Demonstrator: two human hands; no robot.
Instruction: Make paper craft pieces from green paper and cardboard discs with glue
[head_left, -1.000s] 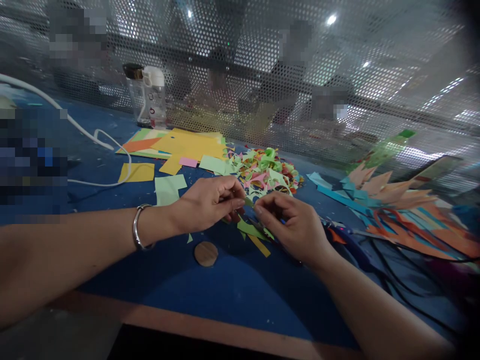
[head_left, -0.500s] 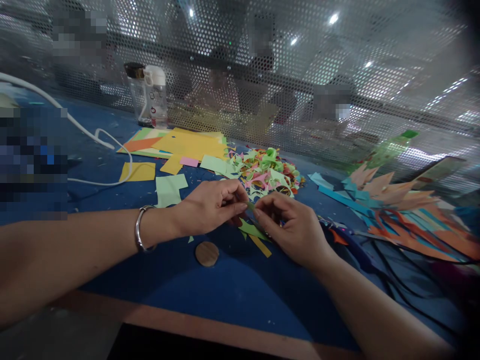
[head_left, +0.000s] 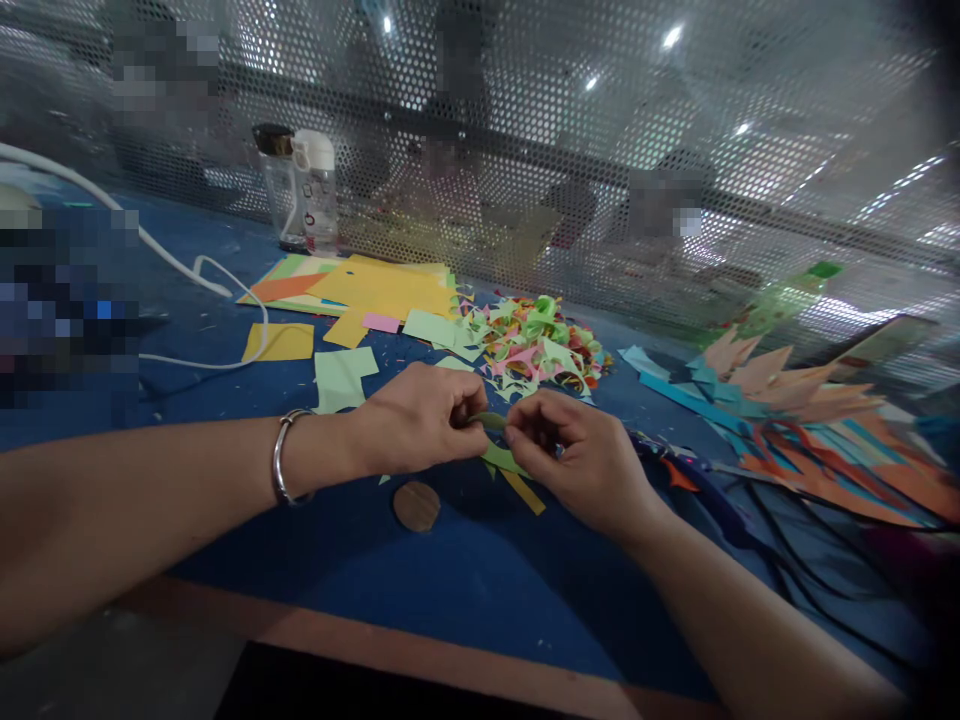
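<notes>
Head view: the fingers of the left hand (head_left: pixel 420 420) and right hand (head_left: pixel 581 450) pinch a green paper strip (head_left: pixel 491 421) above the tabletop (head_left: pixel 480 590); more of it shows than a moment earlier; behind stand two bottles (head_left: pixel 320 195), contents too dim to tell.

L hand (head_left: pixel 421 418) nr R hand (head_left: pixel 581 455)
</notes>
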